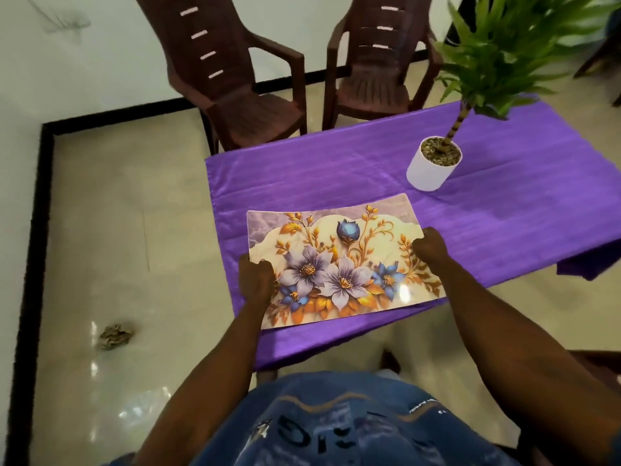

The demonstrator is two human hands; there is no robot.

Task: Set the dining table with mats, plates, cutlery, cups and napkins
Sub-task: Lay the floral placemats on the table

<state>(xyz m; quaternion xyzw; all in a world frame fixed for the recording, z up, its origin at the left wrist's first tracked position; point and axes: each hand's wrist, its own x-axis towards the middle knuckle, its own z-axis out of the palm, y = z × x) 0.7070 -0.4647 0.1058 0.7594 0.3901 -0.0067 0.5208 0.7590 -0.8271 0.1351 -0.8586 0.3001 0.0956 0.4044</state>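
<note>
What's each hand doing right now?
Left hand: grips the left edge of the floral mat.
Right hand: grips the mat's right edge.

potted plant (433,163) | two brown chairs (242,95) | floor debris (114,335)

Left hand (254,280), right hand (431,249) grip floral mat (339,264) on purple tablecloth (504,203)

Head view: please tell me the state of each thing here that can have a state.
Floral mat: lying on the purple tablecloth, held at both short edges.
Left hand: fingers curled on the mat's left edge.
Right hand: fingers curled on the mat's right edge.
Potted plant: upright on the cloth.
Two chairs: unoccupied.
</note>
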